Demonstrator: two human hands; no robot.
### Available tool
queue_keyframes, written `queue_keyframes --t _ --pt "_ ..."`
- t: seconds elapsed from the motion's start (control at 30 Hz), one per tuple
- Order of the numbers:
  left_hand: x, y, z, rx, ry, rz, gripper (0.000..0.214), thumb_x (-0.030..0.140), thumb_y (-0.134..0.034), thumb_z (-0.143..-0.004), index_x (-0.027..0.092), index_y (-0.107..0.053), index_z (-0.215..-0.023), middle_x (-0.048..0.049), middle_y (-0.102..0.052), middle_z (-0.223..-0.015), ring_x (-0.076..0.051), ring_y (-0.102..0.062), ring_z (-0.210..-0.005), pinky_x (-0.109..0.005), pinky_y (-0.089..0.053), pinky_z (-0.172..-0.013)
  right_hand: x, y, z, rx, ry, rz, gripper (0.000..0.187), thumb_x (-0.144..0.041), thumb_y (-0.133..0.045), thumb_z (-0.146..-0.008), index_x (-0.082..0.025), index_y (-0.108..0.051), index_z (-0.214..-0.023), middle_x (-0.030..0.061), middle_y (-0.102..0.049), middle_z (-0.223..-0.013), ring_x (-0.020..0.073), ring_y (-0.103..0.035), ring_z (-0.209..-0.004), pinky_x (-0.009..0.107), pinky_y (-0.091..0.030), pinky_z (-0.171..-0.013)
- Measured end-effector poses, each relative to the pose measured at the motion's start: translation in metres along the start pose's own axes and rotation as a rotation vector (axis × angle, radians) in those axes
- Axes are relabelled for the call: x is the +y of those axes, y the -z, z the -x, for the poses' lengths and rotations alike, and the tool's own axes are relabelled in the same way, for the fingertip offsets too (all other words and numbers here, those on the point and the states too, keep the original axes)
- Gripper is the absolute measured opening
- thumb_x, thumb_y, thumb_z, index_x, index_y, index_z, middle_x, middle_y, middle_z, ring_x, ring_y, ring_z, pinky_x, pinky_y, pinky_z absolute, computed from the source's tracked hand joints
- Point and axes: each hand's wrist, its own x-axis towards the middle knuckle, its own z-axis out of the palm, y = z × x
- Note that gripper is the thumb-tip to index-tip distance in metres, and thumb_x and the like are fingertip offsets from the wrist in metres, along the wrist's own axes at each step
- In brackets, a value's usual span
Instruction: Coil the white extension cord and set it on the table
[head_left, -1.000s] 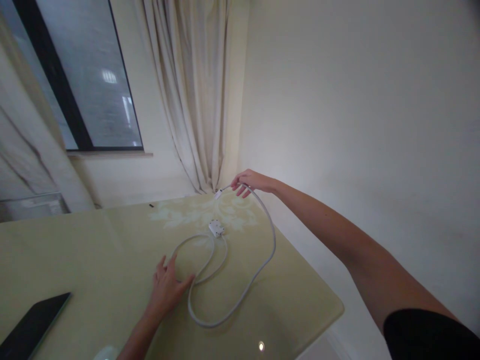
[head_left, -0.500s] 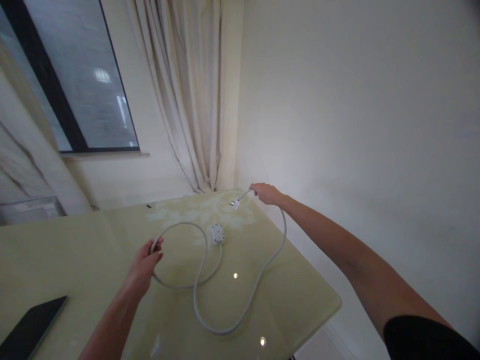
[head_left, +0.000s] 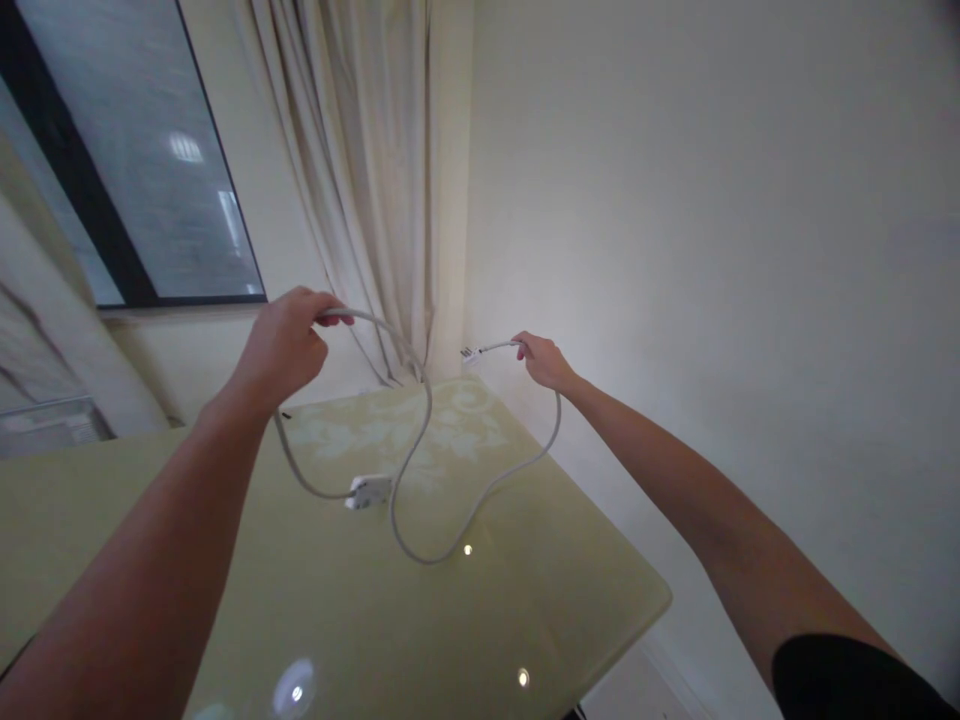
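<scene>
Left hand [head_left: 283, 345], at centre left of the frame, is closed around a white cable [head_left: 420, 440]; right hand [head_left: 546, 362], centre, pinches the cable near its plug end [head_left: 471, 353]. The cable sags in loops over the yellow-green table [head_left: 525, 610]; its white adapter block [head_left: 367, 491] hangs at mid-frame.

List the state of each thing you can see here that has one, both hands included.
left hand: closed around the extension cord, raised above the table.
right hand: pinching the cord just behind the plug.
extension cord: held up, sagging in loose loops between the hands.
plug: unplugged, prongs bare.
socket block: nothing plugged in; whether it rests on the table is unclear.
curtain: gathered aside.
window: uncovered.
table: glossy, reflecting lights.
</scene>
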Motion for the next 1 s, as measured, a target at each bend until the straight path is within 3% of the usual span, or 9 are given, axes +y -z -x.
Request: queue_keyframes --t 0.1,0.23,0.33,0.43,0.57,0.7,0.83,0.93,1.0 --pt "0.009 0.001 -0.016 0.038 -0.139 -0.057 0.050 -0.001 -0.026 -0.083 -0.004 -0.066 -0.113 -0.0030 -0.059 -0.103 -0.018 -0.057 -0.113 -0.038 -0.039 -0.101 0.004 0.002 0.003 0.050 -0.021 -0.059 0.036 -0.008 -0.042 -0.093 -0.016 -0.066 -0.119 0.0073 -0.076 -0.097 0.0203 -0.065 -0.089 0.030 -0.045 -0.080" --pt "0.033 -0.014 0.008 0.037 -0.276 -0.075 0.058 -0.008 -0.037 -0.077 0.010 -0.069 -0.123 -0.0065 -0.065 -0.102 -0.022 -0.059 -0.110 -0.040 -0.045 -0.101 0.011 0.005 0.008 0.091 -0.045 -0.108 0.035 -0.011 -0.042 -0.094 -0.016 -0.068 -0.116 0.0069 -0.076 -0.094 0.0196 -0.065 -0.084 0.030 -0.046 -0.080" --pt "0.061 -0.039 0.048 -0.021 -0.272 0.015 0.064 -0.009 -0.038 -0.075 0.013 -0.068 -0.127 -0.0088 -0.067 -0.101 -0.025 -0.061 -0.109 -0.043 -0.049 -0.099 0.012 0.007 0.010 0.121 -0.048 -0.122 0.032 -0.013 -0.043 -0.094 -0.016 -0.069 -0.112 0.0067 -0.076 -0.093 0.0194 -0.065 -0.083 0.030 -0.046 -0.080" --pt "0.093 -0.075 0.102 -0.064 -0.172 0.255 0.068 -0.008 -0.037 -0.076 0.018 -0.064 -0.132 -0.0085 -0.068 -0.104 -0.023 -0.061 -0.106 -0.041 -0.050 -0.098 0.011 0.011 0.009 0.154 -0.046 -0.146 0.030 -0.014 -0.044 -0.095 -0.017 -0.069 -0.111 0.0060 -0.076 -0.093 0.0189 -0.064 -0.081 0.030 -0.045 -0.079" --pt "0.126 -0.131 0.173 -0.247 -0.001 0.574 0.068 -0.003 -0.036 -0.078 0.019 -0.059 -0.138 -0.0079 -0.069 -0.098 -0.020 -0.063 -0.094 -0.038 -0.052 -0.093 0.007 0.018 0.007 0.234 -0.031 -0.164 0.028 -0.017 -0.043 -0.096 -0.017 -0.067 -0.111 0.0058 -0.075 -0.092 0.0188 -0.061 -0.076 0.030 -0.043 -0.076" --pt "0.148 -0.167 0.215 -0.540 0.078 0.511 0.061 0.000 -0.036 -0.083 0.019 -0.060 -0.135 -0.0096 -0.070 -0.097 -0.021 -0.064 -0.090 -0.036 -0.052 -0.085 -0.001 0.028 0.005 0.221 0.022 -0.096 0.029 -0.018 -0.040 -0.099 -0.019 -0.063 -0.117 0.0067 -0.075 -0.095 0.0207 -0.061 -0.079 0.031 -0.041 -0.074" --pt "0.150 -0.182 0.233 -0.785 -0.023 0.235 0.051 0.001 -0.040 -0.085 0.020 -0.065 -0.125 -0.0151 -0.068 -0.118 -0.027 -0.062 -0.111 -0.042 -0.048 -0.094 -0.014 0.041 0.003 0.190 -0.001 0.047 0.035 -0.012 -0.039 -0.097 -0.021 -0.059 -0.124 0.0086 -0.073 -0.097 0.0240 -0.061 -0.084 0.032 -0.040 -0.071" --pt "0.131 -0.189 0.254 -0.818 -0.050 0.162 0.042 0.004 -0.041 -0.089 0.019 -0.067 -0.119 -0.0149 -0.066 -0.121 -0.029 -0.058 -0.117 -0.046 -0.044 -0.101 -0.019 0.054 0.004 0.194 -0.053 0.172 0.040 -0.007 -0.041 -0.093 -0.022 -0.059 -0.127 0.0114 -0.071 -0.103 0.0251 -0.060 -0.085 0.033 -0.039 -0.071" --pt "0.110 -0.192 0.272 -0.778 -0.080 0.200 0.039 0.007 -0.044 -0.091 0.022 -0.066 -0.120 -0.0124 -0.065 -0.122 -0.027 -0.056 -0.119 -0.046 -0.040 -0.107 -0.018 0.061 0.004 0.218 -0.079 0.238 0.042 -0.006 -0.043 -0.092 -0.023 -0.059 -0.127 0.0123 -0.070 -0.107 0.0253 -0.060 -0.085 0.034 -0.040 -0.072"
